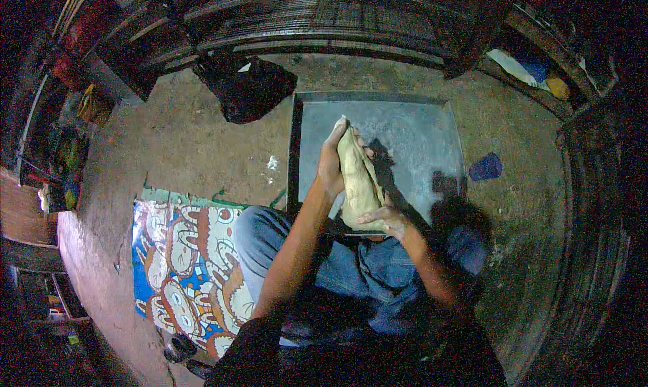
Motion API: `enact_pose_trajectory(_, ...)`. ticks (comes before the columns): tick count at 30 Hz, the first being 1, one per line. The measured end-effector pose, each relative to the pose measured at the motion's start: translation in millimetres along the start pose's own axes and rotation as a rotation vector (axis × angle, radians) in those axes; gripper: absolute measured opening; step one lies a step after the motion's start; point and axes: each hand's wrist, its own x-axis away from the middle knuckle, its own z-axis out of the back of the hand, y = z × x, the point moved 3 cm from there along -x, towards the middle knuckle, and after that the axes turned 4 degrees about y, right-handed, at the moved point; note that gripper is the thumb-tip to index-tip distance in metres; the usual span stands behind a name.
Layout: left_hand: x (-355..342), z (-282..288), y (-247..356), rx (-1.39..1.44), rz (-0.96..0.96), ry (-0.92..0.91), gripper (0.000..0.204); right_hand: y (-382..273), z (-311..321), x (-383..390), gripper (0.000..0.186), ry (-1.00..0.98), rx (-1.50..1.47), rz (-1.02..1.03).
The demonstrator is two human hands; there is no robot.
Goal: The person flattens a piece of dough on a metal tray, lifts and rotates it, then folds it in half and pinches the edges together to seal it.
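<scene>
Between my two hands is a long, pale piece of dough (359,177), held up over a flat metal tray (418,127) dusted with flour. My left hand (332,161) supports its far left side, with the thumb up at the far tip and some fingertips showing past the dough's right side. At the near end, my right hand (388,219) grips the dough, its thumb lying across the surface. Both hands carry white flour. Shadows of my arms and hands fall across the right part of the tray.
A black plastic bag (253,90) lies beyond the tray's left corner. To the right stands a small blue container (485,166). A colourful cartoon-printed mat (182,265) covers the floor at left, near my jeans-clad knee (260,242). Dark shelving (317,22) runs along the back.
</scene>
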Motion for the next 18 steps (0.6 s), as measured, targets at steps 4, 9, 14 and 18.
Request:
enact_pose_trajectory(4,-8.4,4.8,-5.7,-0.091,0.03,0.075,0.042,6.0,0.3,3.8,0.093,-0.018,0.017,-0.179)
enact_pose_trajectory(9,-14.1,27.3,4.3,-0.33,-0.109,0.248,0.04,-6.3,0.2,-0.7,0.099,-0.017,0.16,0.027)
enact_pose_trajectory(14,1.1,10.1,12.3,-0.376,-0.215,0.165,0.042,-18.1,2.9,-6.8,0.121,0.171,0.502,0.484)
enact_pose_trajectory(18,16.2,-3.6,17.6,-0.434,-0.246,-0.011,0.049,-27.7,17.3,-12.0,0.132,0.009,0.362,0.176)
